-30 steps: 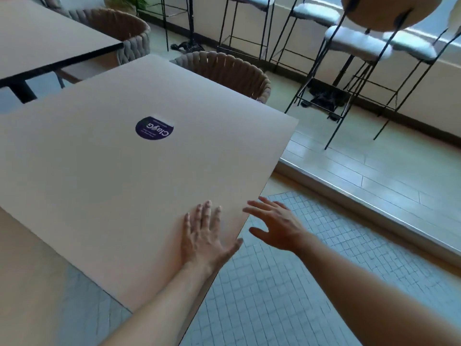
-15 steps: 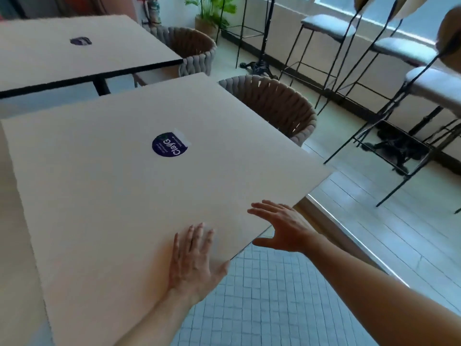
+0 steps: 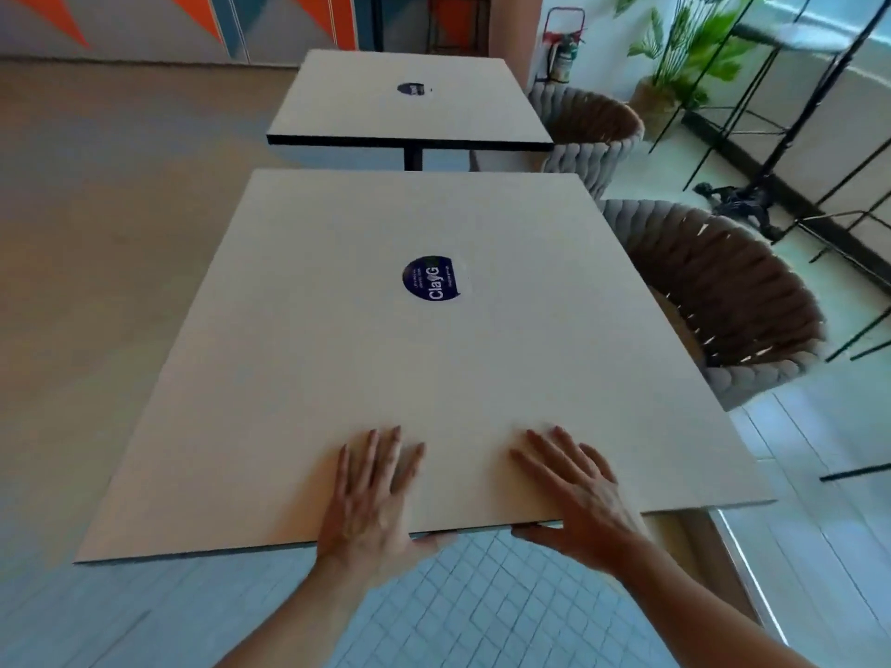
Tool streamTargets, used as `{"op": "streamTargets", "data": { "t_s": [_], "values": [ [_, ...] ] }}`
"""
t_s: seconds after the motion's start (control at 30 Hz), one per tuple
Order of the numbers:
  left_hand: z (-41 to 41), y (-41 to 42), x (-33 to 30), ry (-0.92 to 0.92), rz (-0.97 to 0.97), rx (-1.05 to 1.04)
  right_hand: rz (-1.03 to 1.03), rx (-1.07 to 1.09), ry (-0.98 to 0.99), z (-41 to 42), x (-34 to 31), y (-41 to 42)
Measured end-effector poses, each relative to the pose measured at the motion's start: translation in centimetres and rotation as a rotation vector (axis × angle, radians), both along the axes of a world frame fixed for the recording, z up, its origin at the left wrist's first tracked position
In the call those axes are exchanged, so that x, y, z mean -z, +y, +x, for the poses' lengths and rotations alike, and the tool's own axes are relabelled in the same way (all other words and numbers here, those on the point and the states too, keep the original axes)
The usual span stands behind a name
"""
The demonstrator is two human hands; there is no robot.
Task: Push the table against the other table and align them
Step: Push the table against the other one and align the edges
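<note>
While both hands lie flat on its near edge, the near table [image 3: 337,359] stands square to the view, a pale beige square top with a thin dark edge and a round dark-blue sticker [image 3: 432,278] at its centre. The left hand [image 3: 371,503] presses palm-down with fingers [image 3: 371,455] spread, thumb tucked under the edge; the right hand [image 3: 578,499] does the same just beside it, so both grasp the top's near edge. Ahead, the far table [image 3: 410,113] matches it: same pale top, black edge, small dark sticker, on a black post. A gap of floor shows between the 2 tops, so they stand apart. 2 woven tub chairs [image 3: 733,301] sit to the right.
</note>
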State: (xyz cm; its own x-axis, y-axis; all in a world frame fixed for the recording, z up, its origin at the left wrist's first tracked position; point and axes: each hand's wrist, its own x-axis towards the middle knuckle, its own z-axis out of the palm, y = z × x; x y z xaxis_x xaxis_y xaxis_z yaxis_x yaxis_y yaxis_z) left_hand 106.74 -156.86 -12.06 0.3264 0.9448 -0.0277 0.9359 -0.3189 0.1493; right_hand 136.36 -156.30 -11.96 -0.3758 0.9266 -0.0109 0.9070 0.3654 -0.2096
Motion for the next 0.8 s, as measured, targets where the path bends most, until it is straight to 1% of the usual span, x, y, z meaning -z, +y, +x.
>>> {"op": "streamTargets", "data": {
  "t_s": [0.2,0.7,0.8],
  "values": [
    [-0.2,0.4,0.9,-0.011,0.04,0.019,0.121,-0.089,-0.07,0.4,0.9,0.9],
    [0.0,4.6,0.7,0.01,0.01,0.014,0.072,-0.073,-0.126,0.5,0.8,4.9],
    [-0.5,5.5,0.6,0.019,0.006,0.018,0.067,-0.071,-0.113,0.0,1.0,5.5]
  ]
}}
